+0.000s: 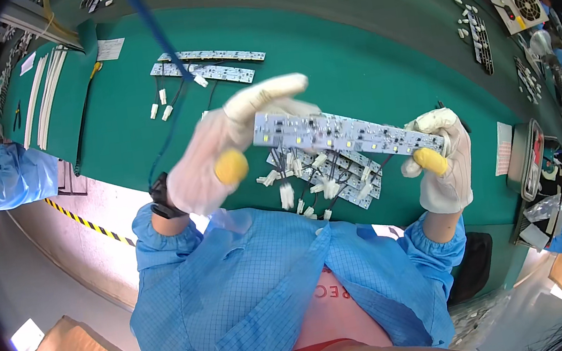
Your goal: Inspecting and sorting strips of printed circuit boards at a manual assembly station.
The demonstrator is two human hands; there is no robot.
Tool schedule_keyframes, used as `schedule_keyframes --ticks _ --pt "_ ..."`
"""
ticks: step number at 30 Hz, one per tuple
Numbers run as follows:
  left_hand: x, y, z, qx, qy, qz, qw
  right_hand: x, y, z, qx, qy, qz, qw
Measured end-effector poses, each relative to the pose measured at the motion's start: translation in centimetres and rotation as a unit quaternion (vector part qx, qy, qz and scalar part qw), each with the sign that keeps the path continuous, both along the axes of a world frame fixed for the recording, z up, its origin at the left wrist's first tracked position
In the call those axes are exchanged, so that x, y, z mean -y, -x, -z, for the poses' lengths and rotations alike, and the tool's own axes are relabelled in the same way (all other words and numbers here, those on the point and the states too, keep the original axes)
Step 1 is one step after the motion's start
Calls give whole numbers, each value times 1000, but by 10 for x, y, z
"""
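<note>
In the head view, I have the held circuit board (346,136) just right of the frame's centre, its long axis running almost crosswise and sloping down to the right, above a loose pile of similar boards with white connectors (360,190). The right hand (443,155) is the nearer one, pinching the lower-right end between its yellow-tipped thumb in front and the gloved fingers behind. To the left, I see the left hand (212,156) with thumb spread well away from its extended fingers, which reach rightward by the board's left end; I cannot tell whether they touch it.
</note>
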State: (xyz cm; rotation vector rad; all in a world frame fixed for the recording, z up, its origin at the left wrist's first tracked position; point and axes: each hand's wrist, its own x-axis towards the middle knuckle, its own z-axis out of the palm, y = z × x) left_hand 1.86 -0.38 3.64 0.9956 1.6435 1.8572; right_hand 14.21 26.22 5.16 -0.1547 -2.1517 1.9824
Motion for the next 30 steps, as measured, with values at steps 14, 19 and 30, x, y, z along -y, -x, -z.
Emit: schedule_keyframes --ticks 14,19,30 --pt "-2 -1 16 -200 115 -186 955 -4 -2 -1 17 104 69 992" --pt "0 -6 9 -90 105 -159 978 -13 -6 6 33 -81 47 995" --pt "3 3 18 -269 119 -166 941 4 -2 1 -4 -100 153 983"
